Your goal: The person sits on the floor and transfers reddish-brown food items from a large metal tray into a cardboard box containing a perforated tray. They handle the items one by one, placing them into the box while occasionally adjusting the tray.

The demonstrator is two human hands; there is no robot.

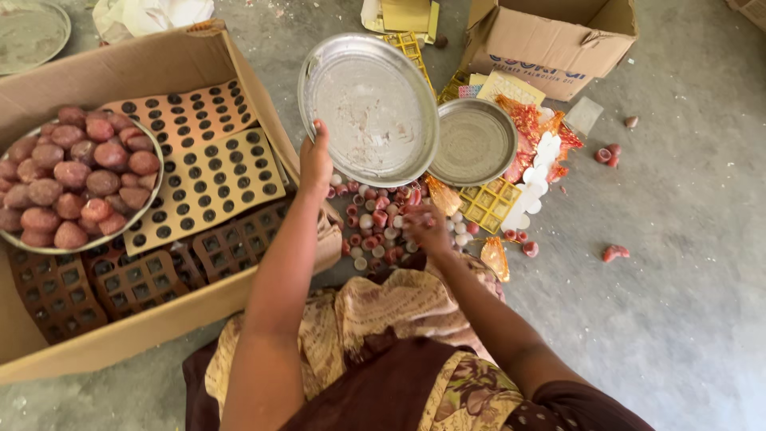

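While her left hand [316, 164] pinches the plate [369, 108] by its rim, tilted, light and stiff, her right hand [427, 227] below it curls over small caps [375, 231], grip unclear

The metal plate [369, 108] in the left hand [315, 164] looks dull, smeared with chalky white; the smaller metal dish [474, 142] at its three o'clock is brushed and shinier. Matt cardboard box [104, 76] at nine o'clock; rough grey concrete floor [686, 263].
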